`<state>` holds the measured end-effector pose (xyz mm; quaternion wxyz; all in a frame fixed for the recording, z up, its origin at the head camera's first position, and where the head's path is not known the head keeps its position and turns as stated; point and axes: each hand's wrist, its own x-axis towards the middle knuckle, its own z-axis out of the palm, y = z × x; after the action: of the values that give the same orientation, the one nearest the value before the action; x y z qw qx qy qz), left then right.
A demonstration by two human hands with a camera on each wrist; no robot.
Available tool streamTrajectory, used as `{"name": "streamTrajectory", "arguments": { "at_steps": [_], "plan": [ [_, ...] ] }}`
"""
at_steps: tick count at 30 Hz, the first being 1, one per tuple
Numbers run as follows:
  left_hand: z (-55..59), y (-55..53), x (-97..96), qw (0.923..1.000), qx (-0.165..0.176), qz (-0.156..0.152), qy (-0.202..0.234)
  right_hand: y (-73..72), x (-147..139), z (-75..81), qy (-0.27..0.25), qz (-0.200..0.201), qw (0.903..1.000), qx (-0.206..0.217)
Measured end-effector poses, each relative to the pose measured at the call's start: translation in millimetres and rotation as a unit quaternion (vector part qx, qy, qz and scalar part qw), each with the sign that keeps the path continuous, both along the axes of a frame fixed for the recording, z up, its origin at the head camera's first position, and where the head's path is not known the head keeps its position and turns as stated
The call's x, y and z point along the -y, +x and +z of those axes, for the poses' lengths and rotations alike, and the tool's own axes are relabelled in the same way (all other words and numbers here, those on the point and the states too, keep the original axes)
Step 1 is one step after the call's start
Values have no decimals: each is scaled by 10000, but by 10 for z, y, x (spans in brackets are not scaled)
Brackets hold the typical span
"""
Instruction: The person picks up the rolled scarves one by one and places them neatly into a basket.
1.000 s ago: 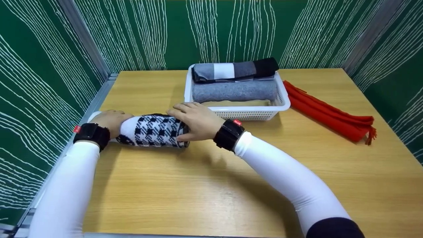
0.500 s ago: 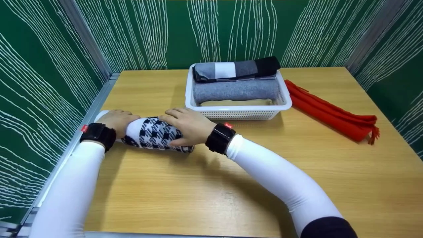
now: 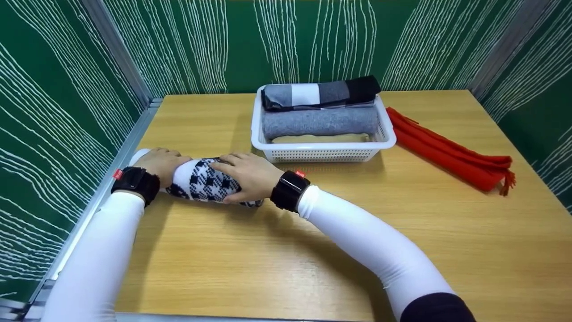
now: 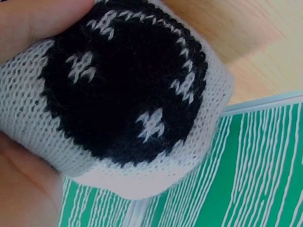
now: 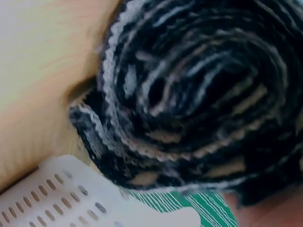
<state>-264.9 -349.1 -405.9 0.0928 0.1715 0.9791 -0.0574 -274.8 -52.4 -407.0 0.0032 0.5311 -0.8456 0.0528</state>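
While the left hand grasps the end of the rolled houndstooth knit farther from the white basket, the right hand curls its fingers round the nearer end, the roll being front-left of that basket

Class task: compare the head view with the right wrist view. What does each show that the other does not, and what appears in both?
Only the head view: the red fringed cloth, the left hand and the grey cloth.
Only the right wrist view: the coiled layers at the knitted roll's end.
Both: the knitted roll, part of the right hand, the white basket, table and green wall.
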Motion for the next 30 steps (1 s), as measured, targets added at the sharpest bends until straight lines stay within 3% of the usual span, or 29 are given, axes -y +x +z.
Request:
{"name": "streamTrajectory", "arguments": {
  "at_steps": [7, 14, 23, 30],
  "plan": [
    [14, 16, -30, 10000, -2, 70, 16, -7, 28, -61, 152, -165, 9996, 188],
    [45, 46, -60, 9998, -102, -139, -103, 17, 46, -129, 259, -430, 9983, 311],
    [-8, 17, -37, 10000, -28, -4, -62, 48, 49, -188, 460, -934, 9932, 520],
    [-44, -5, 7, 10000, -9, 82, 47, 66, 46, -193, 413, -1004, 9921, 629]
  ]
}}
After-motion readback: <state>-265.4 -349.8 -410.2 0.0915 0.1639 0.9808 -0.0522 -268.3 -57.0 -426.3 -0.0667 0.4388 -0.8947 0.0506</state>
